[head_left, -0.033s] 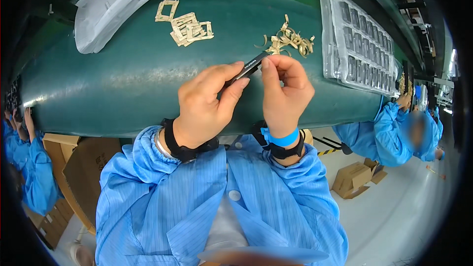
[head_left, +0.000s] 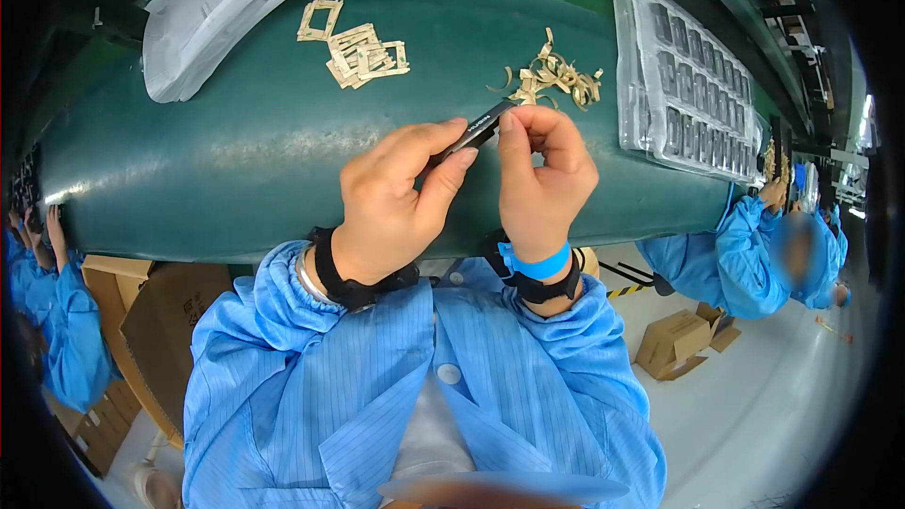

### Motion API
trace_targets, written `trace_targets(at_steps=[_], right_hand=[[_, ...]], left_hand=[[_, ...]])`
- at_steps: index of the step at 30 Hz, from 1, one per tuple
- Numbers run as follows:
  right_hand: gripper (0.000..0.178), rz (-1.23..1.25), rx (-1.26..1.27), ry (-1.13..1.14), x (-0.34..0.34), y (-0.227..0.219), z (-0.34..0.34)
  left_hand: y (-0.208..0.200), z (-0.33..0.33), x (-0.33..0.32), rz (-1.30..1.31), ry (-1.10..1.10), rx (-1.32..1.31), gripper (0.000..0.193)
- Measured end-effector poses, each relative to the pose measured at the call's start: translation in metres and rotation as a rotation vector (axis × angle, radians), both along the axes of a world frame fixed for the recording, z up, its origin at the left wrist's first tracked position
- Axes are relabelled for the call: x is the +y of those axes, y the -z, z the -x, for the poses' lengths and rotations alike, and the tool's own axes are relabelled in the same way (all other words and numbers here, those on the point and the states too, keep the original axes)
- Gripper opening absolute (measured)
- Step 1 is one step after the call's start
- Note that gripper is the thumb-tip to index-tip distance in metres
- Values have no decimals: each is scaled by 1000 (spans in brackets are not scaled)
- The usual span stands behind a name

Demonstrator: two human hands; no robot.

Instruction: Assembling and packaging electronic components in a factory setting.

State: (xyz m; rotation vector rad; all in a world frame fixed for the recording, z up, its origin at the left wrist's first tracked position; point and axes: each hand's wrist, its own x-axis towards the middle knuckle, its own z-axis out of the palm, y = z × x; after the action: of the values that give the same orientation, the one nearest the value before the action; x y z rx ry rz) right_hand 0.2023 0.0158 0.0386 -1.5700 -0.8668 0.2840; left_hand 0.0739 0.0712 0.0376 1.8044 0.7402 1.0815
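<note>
The left hand (head_left: 391,198) and right hand (head_left: 547,184) both pinch a black bar (head_left: 483,128). Green table (head_left: 236,170) shows between right hand and clear tray (head_left: 629,71); its near edge runs under the wrists (head_left: 542,268).

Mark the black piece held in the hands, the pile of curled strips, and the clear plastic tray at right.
Black piece (head_left: 483,124): head view, middle of its upper face.
Pile of curled strips (head_left: 563,77): head view, among its middle strips.
Clear plastic tray (head_left: 626,66): head view, left rim.

Cardboard box (head_left: 671,343) on grey floor (head_left: 754,405), blue-clad co-worker (head_left: 743,259)
</note>
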Motion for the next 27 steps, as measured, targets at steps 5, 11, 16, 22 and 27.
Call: trace_targets(at_steps=[5, 11, 16, 22, 27], right_hand=[[13, -87, -503, -37, 2, 6, -5], [19, -112, -645, -80, -2, 9, -5], [18, -118, -594, -126, -5, 6, 1], [10, -86, 119, -625, -31, -27, -8], [14, 522, -304, 31, -13, -1, -89]], left_hand=[[9, -1, 0, 199, -43, -73, 16], [9, -3, 1, 154, -99, -80, 14], [8, -2, 1, 171, -96, -91, 15], [14, 1, 9, 311, 37, 10, 22], [8, 3, 17, 738, 182, -111, 24]])
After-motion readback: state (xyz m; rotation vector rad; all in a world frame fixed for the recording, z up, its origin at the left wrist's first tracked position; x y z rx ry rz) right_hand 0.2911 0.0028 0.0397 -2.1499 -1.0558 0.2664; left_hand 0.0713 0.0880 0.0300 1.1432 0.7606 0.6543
